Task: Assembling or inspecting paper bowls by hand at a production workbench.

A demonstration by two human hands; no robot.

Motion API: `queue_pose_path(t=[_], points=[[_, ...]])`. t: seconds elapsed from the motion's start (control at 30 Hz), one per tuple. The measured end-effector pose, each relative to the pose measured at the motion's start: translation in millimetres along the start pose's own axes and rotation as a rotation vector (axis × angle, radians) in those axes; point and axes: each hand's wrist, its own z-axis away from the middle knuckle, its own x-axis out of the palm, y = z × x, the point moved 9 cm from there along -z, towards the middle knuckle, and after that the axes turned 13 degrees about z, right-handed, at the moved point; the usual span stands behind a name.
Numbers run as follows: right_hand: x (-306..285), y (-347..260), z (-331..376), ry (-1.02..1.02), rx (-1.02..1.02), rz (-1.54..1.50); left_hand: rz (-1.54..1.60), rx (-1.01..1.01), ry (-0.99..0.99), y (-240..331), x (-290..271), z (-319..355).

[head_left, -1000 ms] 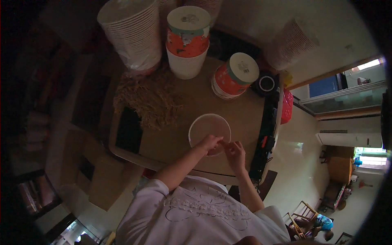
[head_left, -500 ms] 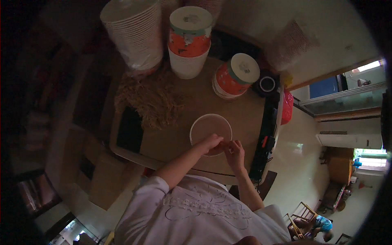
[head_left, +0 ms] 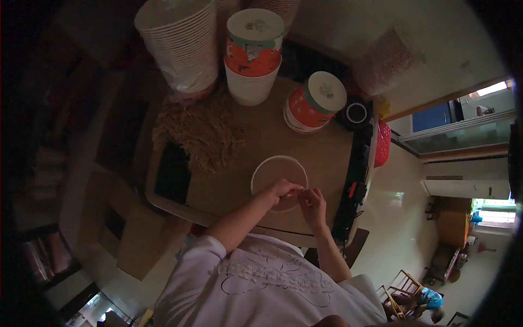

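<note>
A white round paper bucket (head_left: 279,161) stands on the brown tabletop in front of me, its open mouth facing up. My left hand (head_left: 282,190) reaches over the mouth from the near left, fingers pinched together close to the right rim. Beside it, my right hand (head_left: 313,206) is closed at the right near edge of the bucket, its fingertips almost meeting the left ones. Whatever is between the fingers is too small and dim to make out. Left of the bucket lies a loose pile of tan, stringy fibre cords (head_left: 204,131).
Behind stand a tall wrapped stack of white buckets (head_left: 182,46), a stack topped by an upturned orange and green bucket (head_left: 254,52) and a shorter orange one (head_left: 313,103). A black roll (head_left: 357,113) and a red basket (head_left: 383,143) are at the right. A person (head_left: 427,300) sits farther off.
The bucket has shifted slightly left and toward me. My left fingers have lifted from inside the mouth to the rim; my right hand has barely moved.
</note>
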Motion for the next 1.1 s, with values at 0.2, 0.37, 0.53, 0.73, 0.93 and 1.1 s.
queue_pose_path(t=[0.2,0.37,0.53,0.73,0.93,1.1], points=[[17,32,9,-0.039,0.185,-0.198,-0.077,0.402,-0.015,11,0,-4],[28,50,11,-0.015,0.276,-0.556,-0.528,0.719,0.039,29,11,24],[28,50,10,-0.024,0.308,-0.571,-0.831,0.944,0.131,44,30,54],[28,50,11,-0.031,0.349,-0.559,-0.997,1.084,0.167,48,38,72],[24,47,10,-0.025,0.325,-0.516,-1.106,1.192,0.086,42,48,77],[28,52,9,-0.062,0.276,-0.505,-0.919,1.073,0.132,46,38,71]])
